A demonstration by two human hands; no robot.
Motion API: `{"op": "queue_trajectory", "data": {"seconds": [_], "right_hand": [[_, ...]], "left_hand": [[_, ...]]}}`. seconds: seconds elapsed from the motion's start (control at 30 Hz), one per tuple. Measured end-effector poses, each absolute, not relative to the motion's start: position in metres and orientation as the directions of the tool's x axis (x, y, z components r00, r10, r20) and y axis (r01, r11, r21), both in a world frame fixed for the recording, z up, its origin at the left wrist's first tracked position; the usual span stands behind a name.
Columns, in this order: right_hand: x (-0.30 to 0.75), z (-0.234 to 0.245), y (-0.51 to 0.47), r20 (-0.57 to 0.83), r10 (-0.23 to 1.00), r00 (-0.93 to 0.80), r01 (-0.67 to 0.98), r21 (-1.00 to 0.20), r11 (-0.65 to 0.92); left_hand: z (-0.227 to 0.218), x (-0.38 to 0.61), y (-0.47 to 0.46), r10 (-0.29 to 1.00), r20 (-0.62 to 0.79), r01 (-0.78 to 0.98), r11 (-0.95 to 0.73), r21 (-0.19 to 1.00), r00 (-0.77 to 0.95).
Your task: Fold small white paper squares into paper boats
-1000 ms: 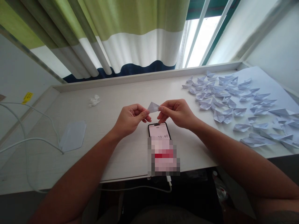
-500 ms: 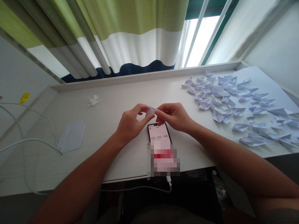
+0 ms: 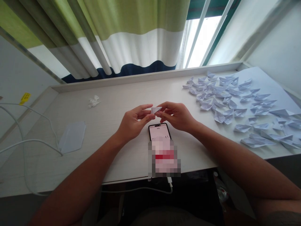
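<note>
Small white triangular folded-paper piece [image 3: 156, 110], creased, tip toward three o'clock. Pinched in fingers of left hand [image 3: 135, 121] at nine o'clock, right hand [image 3: 176, 116] at three. Black-rimmed rectangular phone [image 3: 160, 132], six o'clock. White folded-paper boats [image 3: 240, 112], three o'clock; clear plastic bottle [image 3: 222, 192], five o'clock, contents too dim to tell.

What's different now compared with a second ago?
The folded paper no longer points its peak upward; it now shows a long top edge and narrows below. The left hand and right hand have drawn their fingertips closer together; the right pinches the paper, the left's grip is unclear. The phone timer went from 40 to 41. The paper boats, crumpled tissue and flat paper stayed put.
</note>
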State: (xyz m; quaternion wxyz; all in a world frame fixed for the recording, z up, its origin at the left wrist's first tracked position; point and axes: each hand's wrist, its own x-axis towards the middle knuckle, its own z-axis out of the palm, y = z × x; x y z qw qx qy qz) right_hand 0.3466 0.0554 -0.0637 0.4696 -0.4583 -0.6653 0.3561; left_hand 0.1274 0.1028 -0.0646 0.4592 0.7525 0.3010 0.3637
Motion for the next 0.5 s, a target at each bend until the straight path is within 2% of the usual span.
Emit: {"op": "queue_trajectory", "data": {"seconds": [0.1,0.33,0.5], "right_hand": [[0.347,-0.063,0.054,0.315,0.940,-0.127,0.351,-0.872,0.340],[0.334,-0.066,0.051,0.365,0.930,-0.043,0.521,-0.786,0.333],[0.329,-0.070,0.052,0.373,0.928,0.000,0.549,-0.776,0.312]], "left_hand": [[-0.066,0.127,0.103,0.783,0.269,0.109,-0.393,0.913,0.561],[-0.067,0.130,0.099,0.742,0.310,0.185,-0.501,0.845,0.594],[-0.066,0.134,0.094,0.700,0.345,0.234,-0.589,0.773,0.625]]}}
